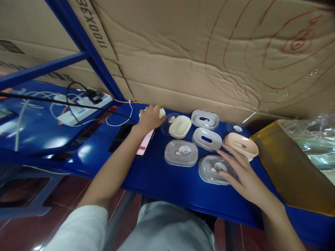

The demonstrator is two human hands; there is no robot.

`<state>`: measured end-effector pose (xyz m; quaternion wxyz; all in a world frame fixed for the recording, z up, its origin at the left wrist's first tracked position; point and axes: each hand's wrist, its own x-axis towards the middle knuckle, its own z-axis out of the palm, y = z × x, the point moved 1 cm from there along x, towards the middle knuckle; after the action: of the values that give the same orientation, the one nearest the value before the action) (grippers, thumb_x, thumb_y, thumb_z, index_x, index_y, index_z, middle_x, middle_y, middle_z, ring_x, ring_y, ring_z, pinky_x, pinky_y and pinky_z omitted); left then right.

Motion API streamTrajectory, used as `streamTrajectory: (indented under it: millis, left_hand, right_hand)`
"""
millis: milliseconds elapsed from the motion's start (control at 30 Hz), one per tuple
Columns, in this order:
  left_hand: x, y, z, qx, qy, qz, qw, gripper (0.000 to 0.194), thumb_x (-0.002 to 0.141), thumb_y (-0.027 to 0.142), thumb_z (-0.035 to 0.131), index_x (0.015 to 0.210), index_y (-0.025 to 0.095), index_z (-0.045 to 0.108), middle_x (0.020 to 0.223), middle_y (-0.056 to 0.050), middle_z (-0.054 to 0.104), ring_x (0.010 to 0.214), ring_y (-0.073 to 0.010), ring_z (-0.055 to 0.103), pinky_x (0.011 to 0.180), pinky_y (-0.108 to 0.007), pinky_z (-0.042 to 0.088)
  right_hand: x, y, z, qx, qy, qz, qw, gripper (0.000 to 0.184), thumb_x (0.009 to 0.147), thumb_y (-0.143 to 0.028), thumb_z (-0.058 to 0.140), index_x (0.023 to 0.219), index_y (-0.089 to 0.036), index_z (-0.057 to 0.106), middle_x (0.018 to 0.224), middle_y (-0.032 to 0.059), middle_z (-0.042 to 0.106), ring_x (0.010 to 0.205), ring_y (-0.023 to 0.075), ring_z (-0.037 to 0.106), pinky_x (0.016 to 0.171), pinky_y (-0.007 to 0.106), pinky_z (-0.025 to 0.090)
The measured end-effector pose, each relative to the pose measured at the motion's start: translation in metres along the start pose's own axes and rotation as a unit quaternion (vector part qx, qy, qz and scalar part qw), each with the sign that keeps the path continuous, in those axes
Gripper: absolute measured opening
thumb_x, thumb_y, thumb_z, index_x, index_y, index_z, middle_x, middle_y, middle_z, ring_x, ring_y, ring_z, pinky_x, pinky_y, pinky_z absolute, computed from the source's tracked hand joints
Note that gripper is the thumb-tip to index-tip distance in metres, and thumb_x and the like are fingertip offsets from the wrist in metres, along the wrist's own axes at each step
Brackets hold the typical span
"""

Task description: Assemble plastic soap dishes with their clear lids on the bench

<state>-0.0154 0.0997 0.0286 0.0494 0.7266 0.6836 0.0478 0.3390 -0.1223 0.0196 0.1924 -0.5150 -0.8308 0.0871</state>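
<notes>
My left hand (pixel 151 118) is closed over a cream soap dish part (pixel 162 112) at the back of the blue table, hiding most of it. My right hand (pixel 239 170) has its fingers spread above a clear-lidded soap dish (pixel 209 169) with a round label. Its upper fingertips are close to a peach soap dish (pixel 243 145); whether they touch it I cannot tell. Two grey soap dish parts (pixel 206 138) with oval slots lie between the hands. Another lidded dish (pixel 175 158) sits in front, and a cream dish (pixel 180 126) overlaps a clear lid (pixel 167 128).
A lit phone (pixel 143 146) and a dark device (pixel 120 137) lie beneath my left forearm. One more clear lid (pixel 237 129) is at the back right. A cardboard box (pixel 290 167) with plastic-wrapped items bounds the right. Power strip and cables (pixel 86 111) are left, behind blue frame bars.
</notes>
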Motion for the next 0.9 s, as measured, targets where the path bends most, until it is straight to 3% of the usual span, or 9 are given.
streamTrajectory:
  millis: [133, 233, 333, 467, 667, 800, 900]
  left_hand:
    - [-0.031, 0.029, 0.009, -0.028, 0.007, 0.064, 0.998, 0.056, 0.106, 0.059, 0.056, 0.15, 0.024, 0.056, 0.148, -0.016, 0.062, 0.138, -0.0391, 0.06, 0.116, -0.052, 0.046]
    - [-0.044, 0.042, 0.016, -0.046, -0.001, 0.084, 0.995, 0.064, 0.102, 0.059, 0.064, 0.154, 0.024, 0.052, 0.151, -0.017, 0.06, 0.138, -0.0407, 0.06, 0.111, -0.052, 0.05]
    - [-0.045, 0.042, 0.023, -0.064, 0.0, 0.088, 0.994, 0.064, 0.1, 0.052, 0.067, 0.154, 0.023, 0.051, 0.158, -0.02, 0.053, 0.144, -0.0431, 0.054, 0.113, -0.055, 0.049]
    - [-0.037, 0.032, 0.033, -0.094, 0.01, 0.085, 0.992, 0.064, 0.1, 0.046, 0.068, 0.156, 0.019, 0.049, 0.16, -0.023, 0.047, 0.148, -0.0444, 0.05, 0.117, -0.057, 0.046]
    - [-0.029, 0.026, 0.044, -0.139, 0.029, 0.099, 0.985, 0.074, 0.098, 0.04, 0.069, 0.16, 0.015, 0.038, 0.156, -0.024, 0.049, 0.148, -0.0402, 0.051, 0.122, -0.054, 0.042]
    - [-0.027, 0.024, 0.046, -0.154, 0.042, 0.104, 0.982, 0.069, 0.095, 0.039, 0.071, 0.155, 0.016, 0.044, 0.152, -0.022, 0.053, 0.145, -0.0388, 0.054, 0.121, -0.053, 0.044]
    - [-0.023, 0.021, 0.045, -0.157, 0.063, 0.103, 0.98, 0.065, 0.096, 0.039, 0.071, 0.152, 0.017, 0.047, 0.15, -0.02, 0.054, 0.145, -0.0376, 0.054, 0.12, -0.052, 0.046]
  right_hand:
    - [0.015, 0.005, -0.01, -0.001, -0.001, -0.013, 1.0, 0.056, 0.11, -0.047, 0.058, 0.164, -0.039, 0.045, 0.173, 0.0079, 0.045, 0.158, 0.0367, 0.045, 0.125, 0.066, 0.041]
    - [0.037, 0.014, -0.019, 0.009, 0.013, -0.008, 1.0, 0.043, 0.112, -0.043, 0.052, 0.154, -0.035, 0.057, 0.157, 0.0072, 0.065, 0.146, 0.0326, 0.06, 0.121, 0.059, 0.048]
    - [0.058, 0.023, -0.019, 0.002, 0.05, 0.017, 0.999, 0.039, 0.114, -0.042, 0.044, 0.141, -0.03, 0.069, 0.137, 0.0073, 0.077, 0.129, 0.0313, 0.071, 0.112, 0.053, 0.055]
    - [0.074, 0.03, -0.012, -0.01, 0.056, 0.039, 0.998, 0.042, 0.112, -0.046, 0.044, 0.136, -0.027, 0.073, 0.131, 0.0097, 0.079, 0.123, 0.0341, 0.074, 0.11, 0.057, 0.056]
    - [0.099, 0.039, -0.01, -0.015, -0.057, 0.011, 0.998, 0.054, 0.104, -0.056, 0.06, 0.149, -0.027, 0.065, 0.151, 0.0126, 0.069, 0.14, 0.0378, 0.064, 0.117, 0.062, 0.05]
    - [0.116, 0.048, 0.0, -0.035, -0.168, 0.021, 0.985, 0.076, 0.098, -0.061, 0.068, 0.162, -0.023, 0.053, 0.165, 0.018, 0.055, 0.153, 0.0419, 0.052, 0.122, 0.064, 0.045]
    - [0.12, 0.055, 0.011, -0.03, -0.206, 0.046, 0.977, 0.086, 0.094, -0.062, 0.072, 0.166, -0.024, 0.046, 0.17, 0.0207, 0.047, 0.156, 0.0452, 0.046, 0.123, 0.066, 0.044]
